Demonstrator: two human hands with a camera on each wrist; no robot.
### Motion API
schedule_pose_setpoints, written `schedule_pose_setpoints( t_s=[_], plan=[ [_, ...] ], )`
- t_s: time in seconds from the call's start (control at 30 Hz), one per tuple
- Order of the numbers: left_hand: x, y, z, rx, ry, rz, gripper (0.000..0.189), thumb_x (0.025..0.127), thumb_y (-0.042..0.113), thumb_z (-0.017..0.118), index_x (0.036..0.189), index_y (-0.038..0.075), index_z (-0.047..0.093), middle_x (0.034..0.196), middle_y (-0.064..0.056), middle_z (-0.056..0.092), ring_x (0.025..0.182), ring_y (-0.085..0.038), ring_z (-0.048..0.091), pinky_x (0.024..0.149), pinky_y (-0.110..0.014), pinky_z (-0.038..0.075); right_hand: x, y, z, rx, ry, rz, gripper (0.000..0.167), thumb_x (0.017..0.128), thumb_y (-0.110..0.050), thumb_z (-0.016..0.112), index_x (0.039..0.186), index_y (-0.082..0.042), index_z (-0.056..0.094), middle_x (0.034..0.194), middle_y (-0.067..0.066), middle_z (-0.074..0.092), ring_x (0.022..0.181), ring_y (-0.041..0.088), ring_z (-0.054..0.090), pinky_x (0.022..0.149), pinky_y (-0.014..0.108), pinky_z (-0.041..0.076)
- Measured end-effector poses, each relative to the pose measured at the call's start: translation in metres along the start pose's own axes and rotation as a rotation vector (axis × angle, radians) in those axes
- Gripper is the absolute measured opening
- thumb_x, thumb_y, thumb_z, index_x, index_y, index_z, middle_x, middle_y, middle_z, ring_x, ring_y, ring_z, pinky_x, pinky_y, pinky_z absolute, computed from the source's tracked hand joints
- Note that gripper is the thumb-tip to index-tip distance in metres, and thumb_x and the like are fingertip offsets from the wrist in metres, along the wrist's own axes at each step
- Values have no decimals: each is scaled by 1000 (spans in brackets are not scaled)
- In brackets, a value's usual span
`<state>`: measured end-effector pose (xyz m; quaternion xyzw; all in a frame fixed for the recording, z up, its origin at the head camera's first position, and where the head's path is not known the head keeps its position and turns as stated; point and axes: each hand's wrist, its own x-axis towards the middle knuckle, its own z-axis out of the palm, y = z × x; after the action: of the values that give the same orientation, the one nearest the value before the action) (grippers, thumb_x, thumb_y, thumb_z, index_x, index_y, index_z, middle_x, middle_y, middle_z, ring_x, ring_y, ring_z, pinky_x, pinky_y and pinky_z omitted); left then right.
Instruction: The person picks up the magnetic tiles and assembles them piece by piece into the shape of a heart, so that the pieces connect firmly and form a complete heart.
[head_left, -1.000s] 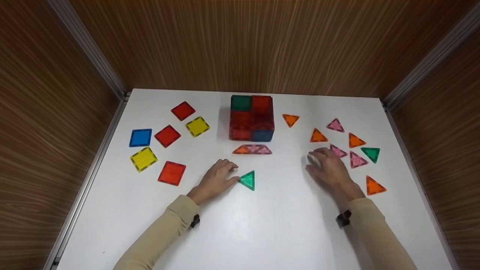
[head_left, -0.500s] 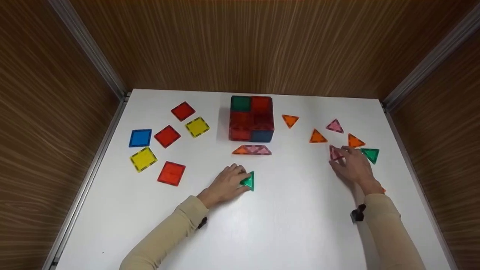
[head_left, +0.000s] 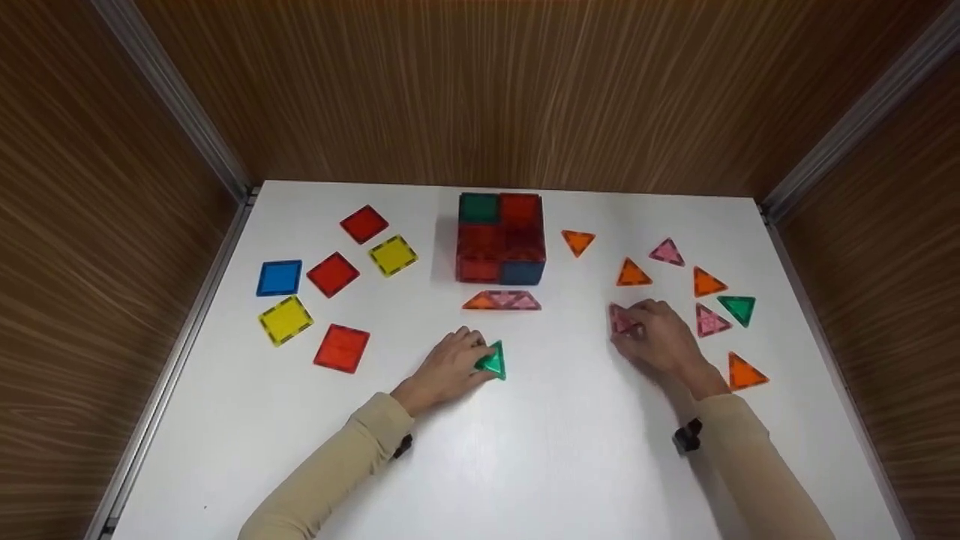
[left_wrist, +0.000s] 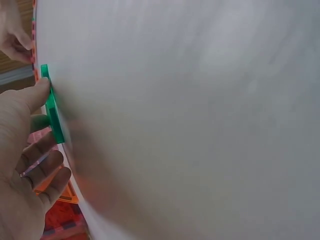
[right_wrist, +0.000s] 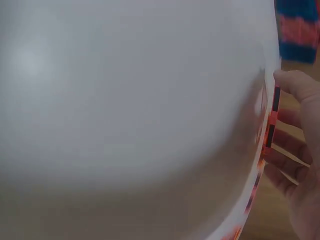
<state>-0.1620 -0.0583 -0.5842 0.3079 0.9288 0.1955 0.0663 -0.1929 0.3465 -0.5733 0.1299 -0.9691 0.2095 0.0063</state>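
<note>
My left hand pinches a green translucent triangle tile by its left part, low over the white table. In the left wrist view the green tile appears edge-on, between thumb and fingers. Off to the right, my right hand holds a pink triangle tile, partly covered by the fingers; the right wrist view shows this pink tile from its edge. Ahead of the left hand lies a joined strip of orange and pink triangles. Behind it stands a box of square tiles, mostly red.
Loose square tiles in red, yellow and blue lie on the left. Orange, pink and green triangles lie scattered on the right. Wood-patterned panels enclose the back and sides.
The left hand has moved slightly right and taken hold of the green triangle. The right hand reached right, gripped a pink triangle and brought it left.
</note>
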Motion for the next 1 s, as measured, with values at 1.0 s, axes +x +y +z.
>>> schedule_pose_setpoints(
  t_s=[1.0],
  plan=[
    [4,7,1,9,40,-12,41,99,40,73,127,10,75,117,-8,66,108,-22,57,96,-38,53,9,-139,69,-75,-134,-394,47,93,-39,82,131,-14,74,120,6,71,101,19,62,85,35,60]
  ],
)
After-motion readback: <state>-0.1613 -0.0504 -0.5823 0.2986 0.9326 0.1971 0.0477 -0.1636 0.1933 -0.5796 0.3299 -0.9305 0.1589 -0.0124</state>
